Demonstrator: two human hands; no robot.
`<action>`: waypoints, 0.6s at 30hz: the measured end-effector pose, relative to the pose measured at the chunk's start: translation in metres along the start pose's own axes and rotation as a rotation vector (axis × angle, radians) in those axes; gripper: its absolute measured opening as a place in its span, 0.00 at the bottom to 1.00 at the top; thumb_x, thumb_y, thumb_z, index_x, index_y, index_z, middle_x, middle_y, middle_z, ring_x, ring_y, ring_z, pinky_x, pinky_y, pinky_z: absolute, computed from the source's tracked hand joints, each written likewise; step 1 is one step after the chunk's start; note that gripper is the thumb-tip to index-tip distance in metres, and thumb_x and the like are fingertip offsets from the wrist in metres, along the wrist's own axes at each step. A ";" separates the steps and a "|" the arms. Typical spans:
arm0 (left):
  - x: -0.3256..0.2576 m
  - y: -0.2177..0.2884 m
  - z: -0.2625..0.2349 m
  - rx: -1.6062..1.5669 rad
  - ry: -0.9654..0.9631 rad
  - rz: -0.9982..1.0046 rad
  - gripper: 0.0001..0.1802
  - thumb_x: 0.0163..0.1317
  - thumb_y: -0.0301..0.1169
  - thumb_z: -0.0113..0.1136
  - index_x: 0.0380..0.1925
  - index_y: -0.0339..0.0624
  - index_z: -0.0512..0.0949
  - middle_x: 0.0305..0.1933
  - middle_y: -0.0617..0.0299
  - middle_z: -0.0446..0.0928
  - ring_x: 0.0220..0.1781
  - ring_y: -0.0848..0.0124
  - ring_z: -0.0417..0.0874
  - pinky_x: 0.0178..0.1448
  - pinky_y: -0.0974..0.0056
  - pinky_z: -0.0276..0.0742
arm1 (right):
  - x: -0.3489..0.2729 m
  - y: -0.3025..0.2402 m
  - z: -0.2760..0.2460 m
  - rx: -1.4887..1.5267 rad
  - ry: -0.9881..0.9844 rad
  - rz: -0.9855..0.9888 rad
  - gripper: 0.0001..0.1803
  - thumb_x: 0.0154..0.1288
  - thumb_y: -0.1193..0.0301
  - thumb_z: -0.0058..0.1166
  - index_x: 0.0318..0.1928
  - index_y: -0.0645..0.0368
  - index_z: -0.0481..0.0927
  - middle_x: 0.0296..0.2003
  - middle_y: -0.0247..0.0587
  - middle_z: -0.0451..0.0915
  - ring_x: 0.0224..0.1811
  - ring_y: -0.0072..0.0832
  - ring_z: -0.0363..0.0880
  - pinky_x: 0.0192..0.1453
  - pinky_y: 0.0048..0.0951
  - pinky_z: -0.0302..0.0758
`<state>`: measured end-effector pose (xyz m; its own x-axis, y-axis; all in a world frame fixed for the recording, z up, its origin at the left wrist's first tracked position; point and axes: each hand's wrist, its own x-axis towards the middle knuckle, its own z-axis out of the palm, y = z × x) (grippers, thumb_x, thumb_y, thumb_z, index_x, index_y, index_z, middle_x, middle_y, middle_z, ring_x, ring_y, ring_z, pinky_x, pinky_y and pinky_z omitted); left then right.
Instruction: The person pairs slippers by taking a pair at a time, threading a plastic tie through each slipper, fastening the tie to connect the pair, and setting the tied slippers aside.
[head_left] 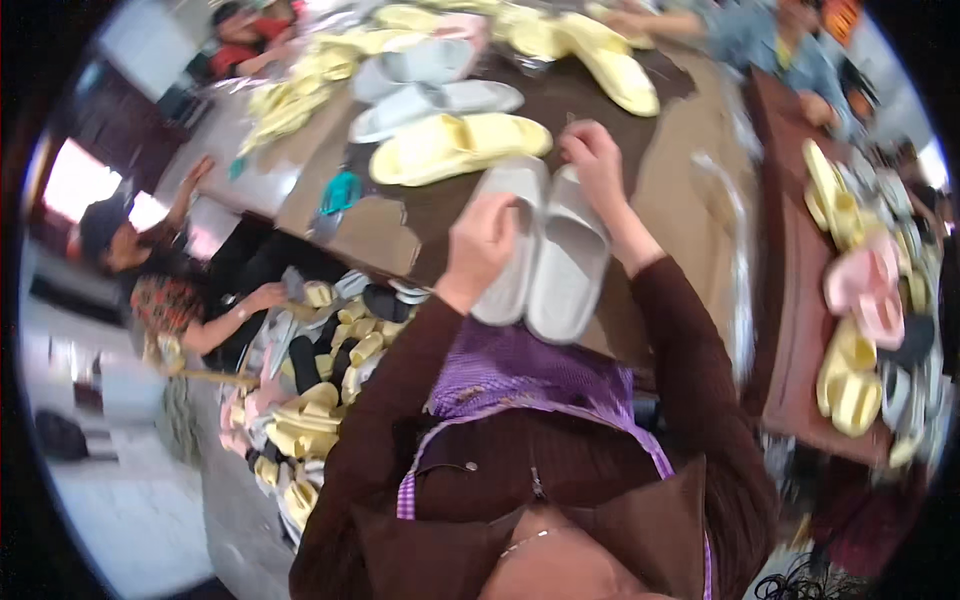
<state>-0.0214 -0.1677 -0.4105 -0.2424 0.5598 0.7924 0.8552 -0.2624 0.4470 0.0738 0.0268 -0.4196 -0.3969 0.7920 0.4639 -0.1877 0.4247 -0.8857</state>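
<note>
The person wears a dark brown long-sleeved top whose sleeves run down both forearms and end at the wrists, leaving the left hand [482, 240] and the right hand [592, 155] bare. The fabric looks soft and plain, with no pattern visible on the sleeves. Over the chest lies a purple checked apron or bib, its cloth bunched and creased in the middle. A lighter purple strap or trim edges it on both sides and runs toward the shoulders. Below that, a brown collar or flap spreads wide across the lower chest. A small dark button sits on the front, and a thin pale chain shows at the neckline.
</note>
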 end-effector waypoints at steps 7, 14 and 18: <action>0.048 -0.029 0.044 -0.475 -0.044 -0.487 0.17 0.57 0.28 0.53 0.45 0.29 0.73 0.44 0.44 0.77 0.48 0.62 0.79 0.49 0.63 0.74 | -0.032 -0.023 0.025 -0.137 -0.124 -0.186 0.03 0.61 0.79 0.48 0.36 0.63 0.72 0.29 0.35 0.74 0.34 0.20 0.72 0.41 0.22 0.70; 0.045 -0.034 0.038 -0.725 -0.241 -0.705 0.06 0.56 0.26 0.54 0.31 0.34 0.75 0.25 0.62 0.75 0.26 0.76 0.74 0.29 0.71 0.68 | -0.031 -0.007 0.025 -0.062 -0.119 -0.011 0.02 0.62 0.79 0.47 0.36 0.63 0.72 0.28 0.36 0.73 0.33 0.20 0.71 0.39 0.21 0.70; 0.049 -0.035 0.042 -0.678 -0.267 -0.748 0.04 0.57 0.26 0.55 0.29 0.35 0.75 0.24 0.67 0.73 0.24 0.81 0.70 0.26 0.75 0.64 | -0.028 -0.010 0.027 -0.078 -0.137 -0.001 0.02 0.63 0.79 0.47 0.36 0.64 0.72 0.29 0.35 0.73 0.32 0.20 0.71 0.38 0.21 0.70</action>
<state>-0.0440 -0.0979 -0.4049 -0.4244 0.8950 0.1372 0.0719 -0.1178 0.9904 0.0629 -0.0113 -0.4246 -0.5171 0.7265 0.4525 -0.1194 0.4622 -0.8787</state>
